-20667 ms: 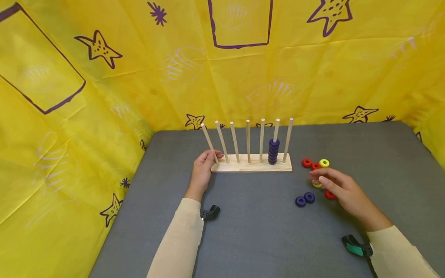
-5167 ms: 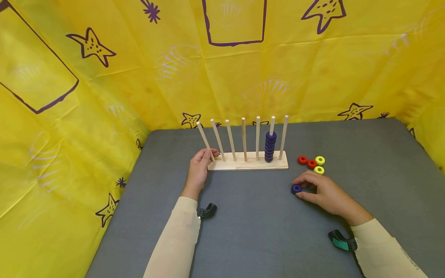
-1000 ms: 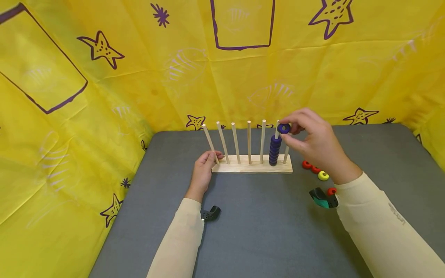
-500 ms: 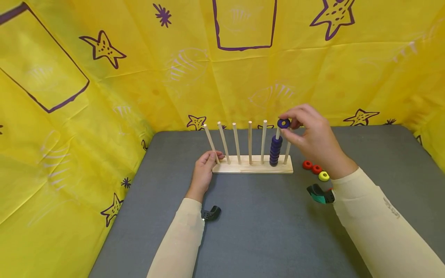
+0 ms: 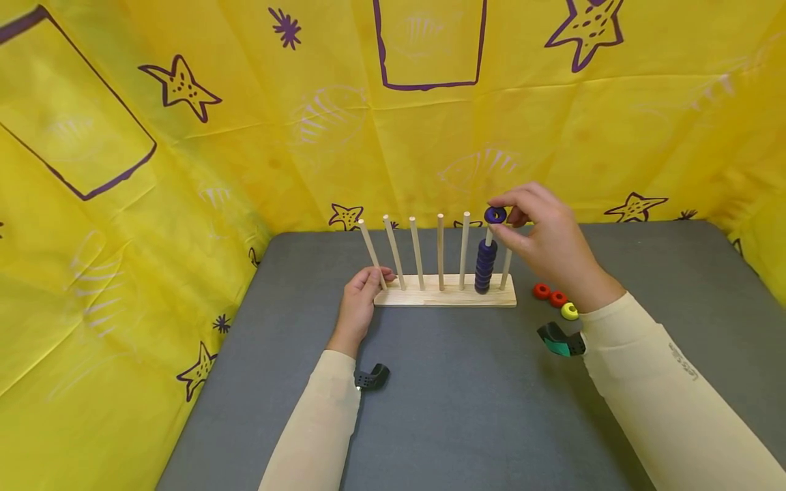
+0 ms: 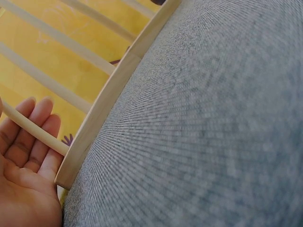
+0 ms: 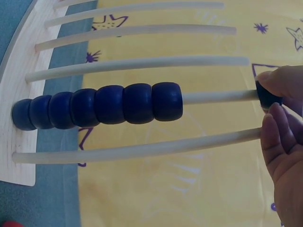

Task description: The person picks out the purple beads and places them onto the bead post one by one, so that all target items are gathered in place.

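Observation:
A wooden rack (image 5: 430, 298) with a row of upright pegs stands on the table. My left hand (image 5: 358, 303) is at its left end, thumb and fingers around the leftmost peg (image 6: 35, 128); in the left wrist view the fingers lie behind that peg. A stack of dark blue beads (image 7: 110, 105) fills the lower part of the second peg from the right. Between thumb and fingertips my right hand (image 5: 552, 239) pinches another dark blue bead (image 5: 495, 215), its hole facing the head camera. That bead is right at the tip of the stacked peg in the right wrist view.
Two red beads (image 5: 542, 291) and a yellow bead (image 5: 569, 311) lie on the grey table (image 5: 442, 395) right of the rack, partly near my right wrist. A yellow patterned cloth (image 5: 319, 157) hangs behind and at the sides.
Seconds ago my right hand took a blue bead from the table and raised it to the stacked peg. Since then it has shifted slightly up and left. The left hand has stayed in place.

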Action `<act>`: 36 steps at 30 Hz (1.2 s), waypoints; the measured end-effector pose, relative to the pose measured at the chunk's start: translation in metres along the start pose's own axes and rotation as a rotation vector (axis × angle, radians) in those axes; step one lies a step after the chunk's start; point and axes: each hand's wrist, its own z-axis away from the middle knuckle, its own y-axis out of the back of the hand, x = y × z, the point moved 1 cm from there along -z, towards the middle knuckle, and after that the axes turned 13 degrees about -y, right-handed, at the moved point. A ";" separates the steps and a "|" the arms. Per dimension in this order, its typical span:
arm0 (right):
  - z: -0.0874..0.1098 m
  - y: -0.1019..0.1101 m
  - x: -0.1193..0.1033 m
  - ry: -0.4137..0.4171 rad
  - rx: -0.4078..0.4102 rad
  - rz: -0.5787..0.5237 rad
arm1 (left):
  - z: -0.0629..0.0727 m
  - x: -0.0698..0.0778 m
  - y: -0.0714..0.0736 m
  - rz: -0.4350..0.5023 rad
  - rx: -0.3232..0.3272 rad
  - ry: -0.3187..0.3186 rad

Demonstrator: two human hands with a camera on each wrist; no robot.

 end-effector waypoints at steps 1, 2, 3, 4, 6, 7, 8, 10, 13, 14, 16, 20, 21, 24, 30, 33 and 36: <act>0.000 0.000 0.000 -0.004 -0.001 0.005 | 0.000 0.000 0.000 0.002 0.001 0.002; -0.001 -0.001 0.000 -0.009 -0.001 0.010 | 0.000 0.000 0.000 0.003 0.001 0.003; -0.001 -0.001 0.001 -0.012 -0.002 0.015 | 0.000 0.001 0.000 0.001 0.001 0.003; -0.002 -0.001 0.001 -0.017 -0.004 0.021 | 0.000 0.001 0.000 0.001 0.001 0.004; -0.002 -0.001 0.001 -0.028 -0.007 0.029 | 0.000 0.001 0.000 -0.001 0.000 0.005; -0.003 -0.001 0.001 -0.034 -0.009 0.033 | 0.000 0.001 0.000 0.000 0.000 0.005; -0.003 -0.001 0.001 -0.041 -0.012 0.036 | 0.000 0.001 -0.001 0.001 0.000 0.005; -0.003 0.000 0.001 -0.055 -0.018 0.039 | 0.000 0.000 -0.001 0.002 0.000 0.006; -0.003 0.001 0.001 -0.069 -0.023 0.040 | -0.001 0.000 -0.001 -0.002 0.000 0.006; -0.003 0.001 0.001 -0.073 -0.026 0.039 | 0.000 0.000 -0.001 -0.005 0.000 0.007; -0.003 0.001 0.002 -0.075 -0.029 0.042 | 0.000 0.000 -0.001 -0.007 0.000 0.008; -0.004 0.000 0.002 -0.087 -0.042 0.048 | 0.000 -0.001 0.000 -0.018 -0.001 0.011; -0.004 0.000 0.002 -0.090 -0.045 0.050 | 0.000 -0.001 0.000 -0.016 -0.001 0.009; -0.005 0.000 0.001 -0.095 -0.049 0.054 | 0.000 0.000 0.000 -0.012 -0.002 0.003; -0.007 -0.001 0.000 -0.095 -0.048 0.056 | -0.001 0.000 0.001 -0.005 -0.005 -0.006; -0.007 -0.001 0.000 -0.103 -0.053 0.056 | -0.001 0.000 0.001 0.000 -0.004 -0.002; -0.007 -0.001 0.000 -0.110 -0.057 0.060 | 0.000 0.000 0.000 0.001 -0.004 0.004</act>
